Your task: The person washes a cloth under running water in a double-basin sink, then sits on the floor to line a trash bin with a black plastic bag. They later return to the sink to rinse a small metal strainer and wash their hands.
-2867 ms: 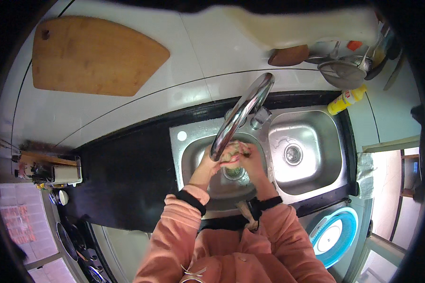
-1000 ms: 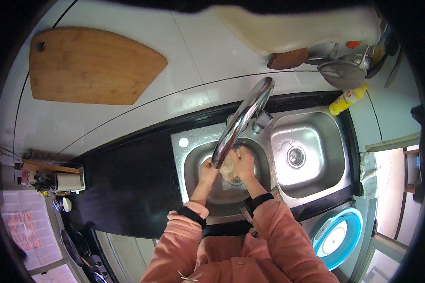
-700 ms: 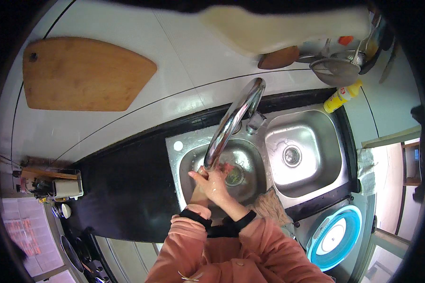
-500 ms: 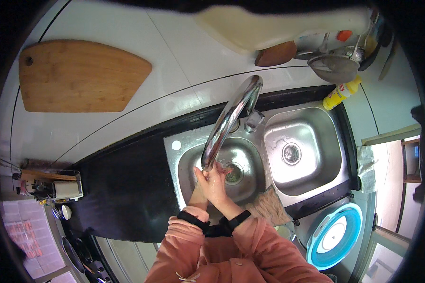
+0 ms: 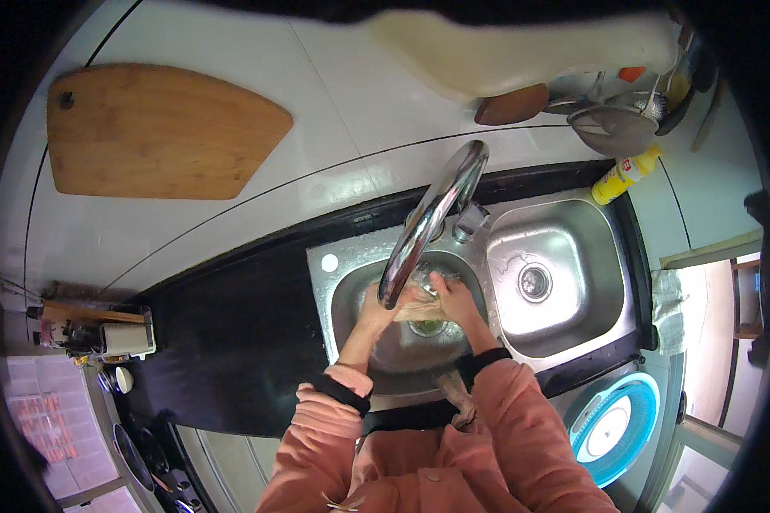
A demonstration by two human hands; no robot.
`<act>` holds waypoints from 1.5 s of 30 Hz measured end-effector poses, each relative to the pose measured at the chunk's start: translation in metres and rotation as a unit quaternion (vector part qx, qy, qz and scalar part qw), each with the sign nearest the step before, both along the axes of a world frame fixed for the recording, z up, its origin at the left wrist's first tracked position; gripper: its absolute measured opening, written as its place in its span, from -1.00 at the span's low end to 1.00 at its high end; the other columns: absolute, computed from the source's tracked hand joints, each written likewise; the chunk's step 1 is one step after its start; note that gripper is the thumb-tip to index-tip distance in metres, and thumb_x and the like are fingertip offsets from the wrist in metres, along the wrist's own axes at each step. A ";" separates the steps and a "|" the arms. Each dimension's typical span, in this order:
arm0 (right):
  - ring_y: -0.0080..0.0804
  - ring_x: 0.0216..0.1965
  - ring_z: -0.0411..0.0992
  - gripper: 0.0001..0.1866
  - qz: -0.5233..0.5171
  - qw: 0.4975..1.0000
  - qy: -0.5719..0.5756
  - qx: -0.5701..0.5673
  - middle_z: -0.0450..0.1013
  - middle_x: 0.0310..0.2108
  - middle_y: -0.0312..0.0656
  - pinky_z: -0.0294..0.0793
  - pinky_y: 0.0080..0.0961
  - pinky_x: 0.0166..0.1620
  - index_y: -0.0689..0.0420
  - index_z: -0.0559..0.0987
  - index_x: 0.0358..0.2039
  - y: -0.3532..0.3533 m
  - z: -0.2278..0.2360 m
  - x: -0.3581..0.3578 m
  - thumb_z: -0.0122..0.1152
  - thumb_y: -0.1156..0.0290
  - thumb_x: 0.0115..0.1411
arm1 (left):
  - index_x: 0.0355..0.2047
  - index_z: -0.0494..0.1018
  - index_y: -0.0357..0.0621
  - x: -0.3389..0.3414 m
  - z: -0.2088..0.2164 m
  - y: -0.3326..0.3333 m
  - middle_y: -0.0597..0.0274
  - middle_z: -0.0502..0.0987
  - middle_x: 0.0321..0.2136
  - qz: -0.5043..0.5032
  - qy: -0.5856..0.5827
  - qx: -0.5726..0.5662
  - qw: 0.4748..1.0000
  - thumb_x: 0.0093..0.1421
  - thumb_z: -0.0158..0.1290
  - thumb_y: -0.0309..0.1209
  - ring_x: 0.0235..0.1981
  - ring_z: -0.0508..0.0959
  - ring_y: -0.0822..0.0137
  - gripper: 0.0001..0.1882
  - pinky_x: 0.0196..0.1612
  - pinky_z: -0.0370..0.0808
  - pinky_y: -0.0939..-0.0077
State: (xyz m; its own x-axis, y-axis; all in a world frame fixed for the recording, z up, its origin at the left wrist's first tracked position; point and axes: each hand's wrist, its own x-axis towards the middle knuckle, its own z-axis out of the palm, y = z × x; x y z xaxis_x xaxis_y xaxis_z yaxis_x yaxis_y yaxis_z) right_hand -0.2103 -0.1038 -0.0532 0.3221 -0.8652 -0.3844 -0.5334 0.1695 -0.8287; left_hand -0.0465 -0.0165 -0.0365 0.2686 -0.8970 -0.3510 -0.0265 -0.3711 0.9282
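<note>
Both my bare hands are over the left basin (image 5: 364, 359) of a steel double sink, below the arched chrome faucet (image 5: 432, 222). My left hand (image 5: 389, 309) lies partly behind the spout tip, its fingers stretched toward the right. My right hand (image 5: 455, 299) meets those fingers from the right, with its thumb raised apart. Wet skin shows where they touch, and I see no object between them. A drain (image 5: 428, 327) shows below the hands. A beige cloth (image 5: 456, 398) hangs at the sink's front edge, partly covered by my right sleeve.
The right basin (image 5: 565, 316) adjoins this one. Behind it stands a yellow bottle (image 5: 624, 175). A wooden cutting board (image 5: 167, 132) is against the wall, and utensils with a strainer (image 5: 612, 128) hang at the upper right. A blue basin (image 5: 612, 432) sits at lower right.
My hands were close together under the spout; now my right hand has moved right and the forearms are wider apart. The right sleeve now covers more of the cloth. The view shifted slightly.
</note>
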 end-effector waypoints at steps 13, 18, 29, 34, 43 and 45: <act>-0.02 -0.15 0.41 -0.50 0.026 0.983 -0.073 -0.165 0.43 -0.22 0.08 0.37 -0.28 -0.08 0.28 0.42 -0.12 0.089 0.066 0.074 0.33 0.30 -0.02 | -0.01 0.36 -0.12 -0.024 -0.027 0.045 0.23 0.50 -0.22 0.205 0.611 0.027 0.764 0.22 -0.02 -0.31 -0.25 0.53 0.34 -0.66 -0.31 0.50 0.46; 0.08 -0.33 0.45 -0.73 -0.035 0.964 -0.122 -0.234 0.45 -0.36 0.12 0.43 -0.24 -0.32 0.22 0.50 -0.29 0.098 0.064 0.078 0.25 0.38 -0.01 | -0.02 0.36 -0.11 -0.027 -0.016 0.040 0.23 0.49 -0.23 0.198 0.620 -0.036 0.758 0.25 -0.04 -0.29 -0.27 0.53 0.35 -0.68 -0.33 0.50 0.45; -0.24 -0.56 0.45 -0.79 -0.154 0.981 0.019 -0.119 0.39 -0.70 -0.03 0.39 -0.36 -0.42 0.27 0.49 -0.61 0.022 0.004 0.046 0.16 0.38 0.03 | -0.18 0.42 -0.08 -0.034 0.008 0.002 0.27 0.51 -0.36 0.147 0.265 0.066 0.951 0.24 0.00 -0.13 -0.42 0.51 0.43 -0.69 -0.41 0.47 0.50; -0.26 -0.36 0.48 -0.75 -0.072 0.956 -0.263 -0.107 0.49 -0.33 0.00 0.45 -0.37 -0.27 0.27 0.53 -0.52 0.026 0.025 0.042 0.21 0.32 0.12 | -0.07 0.40 -0.06 0.002 0.004 0.009 0.28 0.50 -0.24 0.226 0.404 0.047 0.885 0.23 0.00 -0.11 -0.24 0.50 0.37 -0.63 -0.22 0.47 0.42; -0.05 -0.41 0.45 -0.64 0.039 0.946 -0.080 -0.311 0.44 -0.48 0.01 0.42 -0.26 -0.30 0.17 0.52 -0.52 0.093 0.087 0.077 0.26 0.08 0.01 | -0.21 0.42 0.04 -0.024 -0.016 0.033 0.39 0.48 -0.25 0.172 0.629 -0.168 0.739 0.24 -0.05 -0.14 -0.16 0.44 0.42 -0.77 -0.04 0.37 0.39; 0.00 -0.35 0.48 -0.68 0.091 0.971 -0.041 -0.218 0.47 -0.41 0.05 0.45 -0.21 -0.29 0.17 0.55 -0.52 0.086 0.081 0.077 0.19 0.13 0.01 | -0.27 0.42 0.04 -0.020 -0.016 0.033 0.39 0.48 -0.31 0.109 0.596 -0.185 0.773 0.23 -0.03 -0.15 -0.23 0.46 0.42 -0.79 -0.12 0.41 0.38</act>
State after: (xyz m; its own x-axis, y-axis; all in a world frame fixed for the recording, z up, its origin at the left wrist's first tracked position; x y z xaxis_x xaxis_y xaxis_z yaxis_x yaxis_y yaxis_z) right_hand -0.1331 -0.0174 0.0274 0.4984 -0.8660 0.0400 -0.4508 -0.2983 -0.8413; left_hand -0.0667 0.0167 -0.0524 0.1106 -0.9744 -0.1958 0.9564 0.0508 0.2877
